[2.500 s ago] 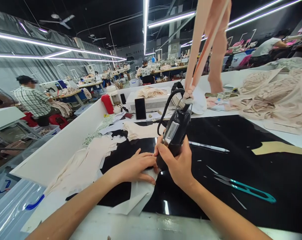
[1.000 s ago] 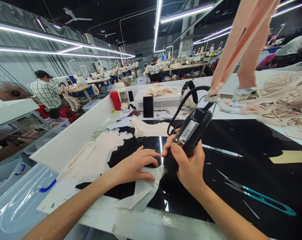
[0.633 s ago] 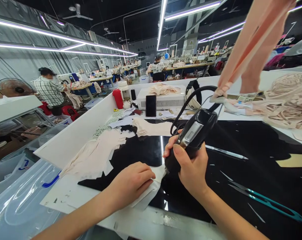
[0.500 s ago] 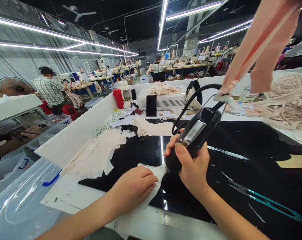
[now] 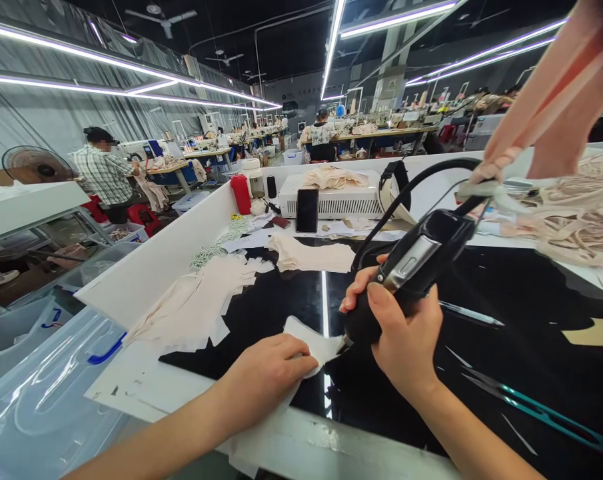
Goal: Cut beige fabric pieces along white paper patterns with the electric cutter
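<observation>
Black worktop (image 5: 506, 287): 1 clear lidded bin (image 5: 36, 413) stands off its left edge, contents not discernible. Left hand (image 5: 266, 370) presses, unclenched, on 1 white fabric piece (image 5: 314, 340) at the near edge. Right hand (image 5: 401, 340) is clamped on 1 black corded cutter (image 5: 416, 257), tip touching that piece. 1 pen (image 5: 468, 313) and 1 teal snips (image 5: 536, 407) lie rightward.

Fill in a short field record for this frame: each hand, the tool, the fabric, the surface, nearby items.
left hand: fingers curled over white fabric piece, holding it on the table
right hand: gripped around black corded tool, tilted, its tip at the fabric's edge
surface: glossy black tabletop
right of the hands: teal-handled snips, pen
left of the hands: pile of cut cream pieces
far end: phone, red bottle
</observation>
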`<state>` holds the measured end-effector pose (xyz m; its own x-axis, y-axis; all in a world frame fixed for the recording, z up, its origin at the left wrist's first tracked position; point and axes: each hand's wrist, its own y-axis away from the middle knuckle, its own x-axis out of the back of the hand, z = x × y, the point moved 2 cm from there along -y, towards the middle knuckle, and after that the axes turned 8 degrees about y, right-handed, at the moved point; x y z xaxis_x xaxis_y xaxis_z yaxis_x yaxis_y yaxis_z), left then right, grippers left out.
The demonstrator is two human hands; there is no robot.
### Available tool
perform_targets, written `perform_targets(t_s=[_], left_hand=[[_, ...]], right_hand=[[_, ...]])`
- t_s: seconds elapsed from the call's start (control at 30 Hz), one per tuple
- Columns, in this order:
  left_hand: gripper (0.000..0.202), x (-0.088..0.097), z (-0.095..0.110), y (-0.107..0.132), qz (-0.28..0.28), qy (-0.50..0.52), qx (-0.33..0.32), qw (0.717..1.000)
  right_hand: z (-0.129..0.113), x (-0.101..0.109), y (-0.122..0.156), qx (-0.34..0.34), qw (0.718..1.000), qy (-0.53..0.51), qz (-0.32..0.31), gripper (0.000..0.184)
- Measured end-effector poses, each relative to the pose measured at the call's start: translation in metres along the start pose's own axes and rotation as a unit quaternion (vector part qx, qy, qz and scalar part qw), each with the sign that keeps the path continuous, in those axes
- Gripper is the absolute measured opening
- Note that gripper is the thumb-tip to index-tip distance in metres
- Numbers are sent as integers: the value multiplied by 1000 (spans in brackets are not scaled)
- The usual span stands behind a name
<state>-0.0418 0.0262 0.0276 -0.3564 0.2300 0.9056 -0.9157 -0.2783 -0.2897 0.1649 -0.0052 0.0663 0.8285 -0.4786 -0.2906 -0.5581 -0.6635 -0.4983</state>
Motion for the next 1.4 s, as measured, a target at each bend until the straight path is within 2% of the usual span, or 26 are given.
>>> perform_targets(t_s=[0.13, 0.23, 0.33, 0.47, 0.63, 0.8, 1.03, 1.27, 1.4], left_hand=[[32, 8, -19, 5, -26, -3, -84, 996], [31, 11, -32, 7, -33, 13, -96, 995], [35, 12, -35, 3, -4, 36, -87, 996], [41, 8, -33, -14, 31, 47, -32, 998], [42, -11, -41, -39, 10, 26, -23, 999], [37, -20, -51, -42, -9, 27, -32, 999], [33, -16, -49, -29, 4, 34, -53, 998], [30, -14, -41, -30, 0, 2, -50, 999], [31, -15, -40, -31, -1, 4, -47, 999]], right_hand=[[-8, 5, 1, -13, 1000, -1, 1, 37], [-12, 7, 3, -19, 1000, 2, -4, 38], [-13, 9, 6, -28, 999, 10, -13, 37], [-12, 13, 9, -38, 999, 19, -19, 38], [-14, 21, 16, -49, 998, 24, -15, 38], [-18, 29, 19, -40, 999, 15, -22, 33], [-28, 31, 17, -54, 998, 0, -11, 38], [-36, 29, 15, -61, 998, 5, 1, 46], [-37, 30, 14, -72, 997, 13, 1, 44]])
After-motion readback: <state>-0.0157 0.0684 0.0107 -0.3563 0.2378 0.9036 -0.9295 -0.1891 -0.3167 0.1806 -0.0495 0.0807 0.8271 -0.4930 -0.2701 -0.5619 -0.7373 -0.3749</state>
